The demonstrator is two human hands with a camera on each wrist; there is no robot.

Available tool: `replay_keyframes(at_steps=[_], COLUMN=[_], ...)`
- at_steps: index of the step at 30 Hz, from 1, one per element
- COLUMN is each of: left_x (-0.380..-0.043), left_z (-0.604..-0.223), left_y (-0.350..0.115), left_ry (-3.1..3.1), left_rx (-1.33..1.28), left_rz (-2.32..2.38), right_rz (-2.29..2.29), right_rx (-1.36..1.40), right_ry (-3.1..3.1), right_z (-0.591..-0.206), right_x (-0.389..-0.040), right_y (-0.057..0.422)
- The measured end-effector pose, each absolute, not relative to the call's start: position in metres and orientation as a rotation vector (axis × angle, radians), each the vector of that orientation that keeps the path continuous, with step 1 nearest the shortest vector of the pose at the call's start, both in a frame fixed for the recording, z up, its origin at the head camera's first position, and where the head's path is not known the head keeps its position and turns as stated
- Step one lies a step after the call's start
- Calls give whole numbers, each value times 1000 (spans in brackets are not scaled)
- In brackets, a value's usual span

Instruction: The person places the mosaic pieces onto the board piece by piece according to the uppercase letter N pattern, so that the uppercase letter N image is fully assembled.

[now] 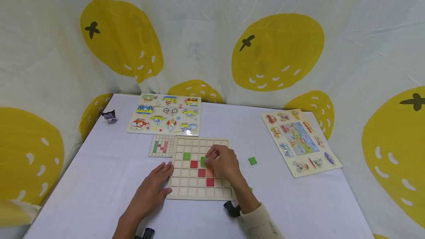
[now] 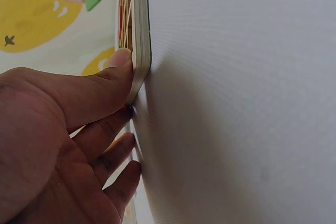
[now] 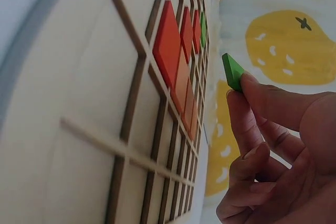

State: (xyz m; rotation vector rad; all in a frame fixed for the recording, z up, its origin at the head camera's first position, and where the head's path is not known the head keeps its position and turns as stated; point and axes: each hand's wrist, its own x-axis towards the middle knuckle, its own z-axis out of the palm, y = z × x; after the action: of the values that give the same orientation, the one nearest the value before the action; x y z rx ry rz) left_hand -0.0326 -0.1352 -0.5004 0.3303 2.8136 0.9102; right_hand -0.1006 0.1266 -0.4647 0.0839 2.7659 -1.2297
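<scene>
My right hand (image 1: 224,162) pinches a green square tile (image 3: 231,71) between thumb and fingertips, held over the wooden grid board (image 1: 184,191). On the board, a green tile (image 1: 187,156) sits toward the upper left. Three red tiles (image 1: 201,173) step diagonally down to the right, and orange tiles (image 3: 181,85) lie beside them, partly hidden by my right hand in the head view. My left hand (image 1: 151,189) rests at the board's left edge, thumb against its side near the lower corner, fingers loosely extended along it.
A small pattern card (image 1: 161,146) lies against the board's upper left. A loose green tile (image 1: 252,160) is to the right; another (image 1: 251,189) peeks out behind my right wrist. Two picture puzzles, one behind (image 1: 166,115) and one at right (image 1: 300,143), and a small figurine (image 1: 109,116) lie farther back.
</scene>
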Motion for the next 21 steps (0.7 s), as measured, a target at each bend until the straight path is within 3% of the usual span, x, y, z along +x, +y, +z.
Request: replay_keyframes(at_steps=[21], left_x=[-32], left_z=[-500], left_y=[-137], left_ry=[2836], left_rx=[384], left_rz=[918], right_rz=[-1074], right_rx=[-35], right_ry=[2813], right_z=[-481], right_x=[-111], right_y=[73])
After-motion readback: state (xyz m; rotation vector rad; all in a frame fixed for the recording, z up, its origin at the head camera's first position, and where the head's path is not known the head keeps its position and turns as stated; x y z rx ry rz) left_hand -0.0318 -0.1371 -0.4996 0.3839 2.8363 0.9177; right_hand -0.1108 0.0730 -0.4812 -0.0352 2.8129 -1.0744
